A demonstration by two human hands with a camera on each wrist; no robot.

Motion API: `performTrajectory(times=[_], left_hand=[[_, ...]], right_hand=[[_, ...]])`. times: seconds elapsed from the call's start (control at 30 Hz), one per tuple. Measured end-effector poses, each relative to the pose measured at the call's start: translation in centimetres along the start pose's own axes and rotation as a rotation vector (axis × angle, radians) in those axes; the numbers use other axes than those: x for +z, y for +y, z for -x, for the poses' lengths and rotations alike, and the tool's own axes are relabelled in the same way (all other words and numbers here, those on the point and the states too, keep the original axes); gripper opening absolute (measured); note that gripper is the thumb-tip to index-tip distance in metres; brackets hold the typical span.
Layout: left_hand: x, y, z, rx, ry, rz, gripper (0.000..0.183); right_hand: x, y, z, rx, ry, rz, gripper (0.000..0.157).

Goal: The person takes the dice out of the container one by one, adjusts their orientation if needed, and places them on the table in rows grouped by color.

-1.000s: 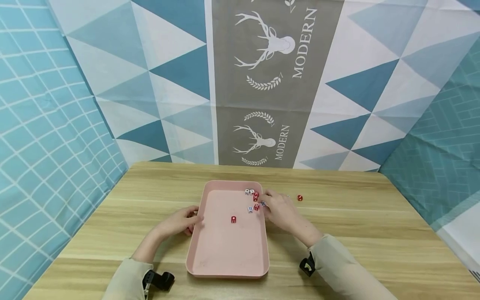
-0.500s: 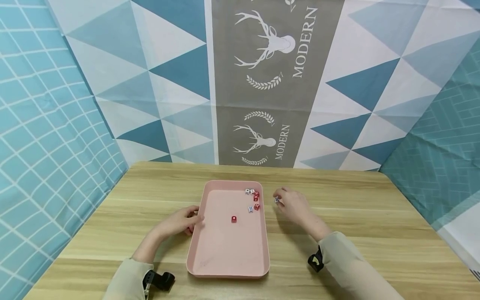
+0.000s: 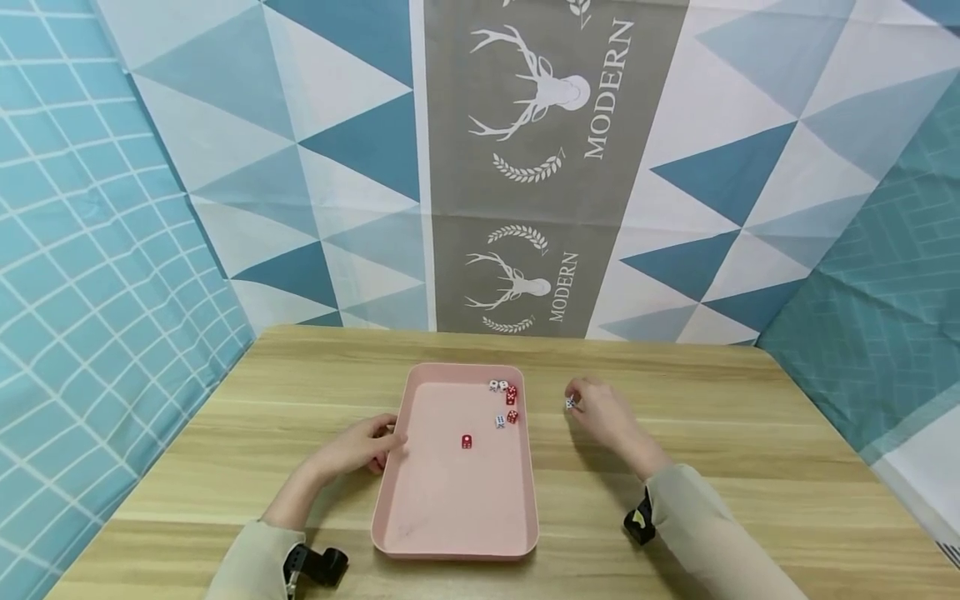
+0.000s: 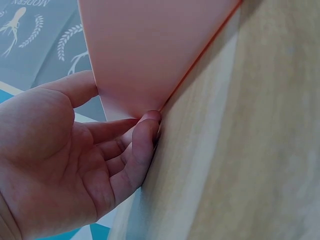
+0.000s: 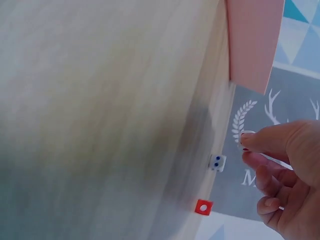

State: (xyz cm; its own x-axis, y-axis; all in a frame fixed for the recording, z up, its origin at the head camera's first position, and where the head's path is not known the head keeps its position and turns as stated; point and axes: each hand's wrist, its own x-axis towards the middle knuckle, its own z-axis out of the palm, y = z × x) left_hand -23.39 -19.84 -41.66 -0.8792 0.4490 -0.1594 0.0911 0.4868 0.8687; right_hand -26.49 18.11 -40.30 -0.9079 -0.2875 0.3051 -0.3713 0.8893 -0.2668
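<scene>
The work looks partway through, judged as a shift of small cube-shaped dice from the shallow, rectangular pink tray (image 3: 453,510) to the wood-grained desk (image 3: 720,417). On that reading, two dice are done: the right wrist view shows a white die with blue pips (image 5: 217,162) and a red die with one large white pip (image 5: 203,207) on the desk, near the right hand (image 3: 603,414) and hidden behind it from the head view. One more is in between: the right hand pinches a white cube (image 3: 570,403) between thumb and forefinger, other fingers curled loosely, to the right of the tray and apart from its wall. Seven seem to be left inside the tray: two white dice (image 3: 503,386) side by side in the far right corner, two red dice (image 3: 511,399) close together just beside them, a white die (image 3: 500,422) and a red die (image 3: 512,417) near the right wall, and a lone red die (image 3: 467,442) around mid-floor. The left hand (image 3: 352,447) grips the tray's left wall, thumb over the rim and fingers curled against the outside near the bottom edge.
</scene>
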Motion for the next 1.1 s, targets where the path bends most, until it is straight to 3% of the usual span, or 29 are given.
performTrajectory(times=[0.43, 0.77, 1.1], left_hand=[[0.0, -0.1, -0.1, -0.012, 0.001, 0.012, 0.045], [0.0, 0.2, 0.4, 0.038, -0.015, -0.004, 0.051], [0.0, 0.2, 0.3, 0.003, 0.002, 0.026, 0.049]], right_hand=[[0.6, 1.6, 0.1, 0.077, -0.027, -0.029, 0.014], [0.6, 1.6, 0.2, 0.067, -0.038, -0.016, 0.015], [0.2, 1.0, 0.2, 0.06, -0.058, 0.021, 0.015]])
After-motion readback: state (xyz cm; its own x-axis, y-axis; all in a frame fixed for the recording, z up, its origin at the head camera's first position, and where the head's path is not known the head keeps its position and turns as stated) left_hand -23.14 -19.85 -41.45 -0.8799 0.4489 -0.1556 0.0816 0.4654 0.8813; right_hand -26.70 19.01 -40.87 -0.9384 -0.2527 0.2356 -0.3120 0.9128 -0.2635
